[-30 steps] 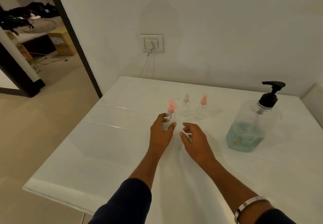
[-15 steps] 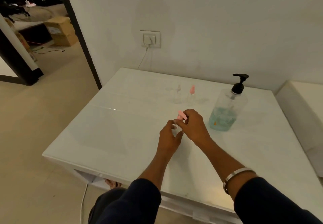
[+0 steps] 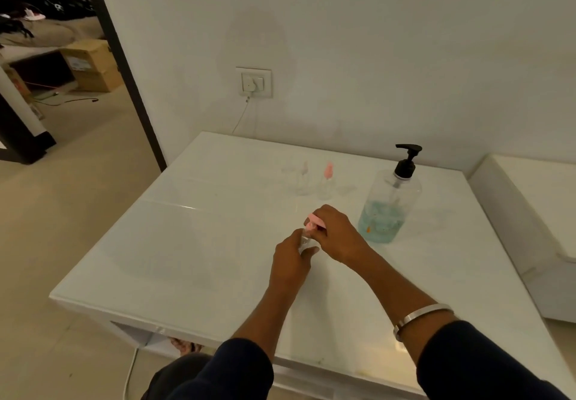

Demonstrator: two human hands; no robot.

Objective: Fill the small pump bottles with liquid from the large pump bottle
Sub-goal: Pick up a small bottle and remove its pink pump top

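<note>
My left hand grips the clear body of a small pump bottle over the middle of the white table. My right hand pinches that bottle's pink pump cap from above. Two more small clear bottles stand farther back: one with a clear top and one with a pink top. The large clear pump bottle with a black pump head stands to the right, holding blue-green liquid in its lower part.
A wall socket with a plug and cord sits above the table's far edge. A white unit stands to the right of the table. A doorway at the left opens onto a room with cardboard boxes.
My left hand took the nearest small bottle and drew it toward me. My right hand closed on its pink cap. The camera pulled back, so the table looks smaller.
</note>
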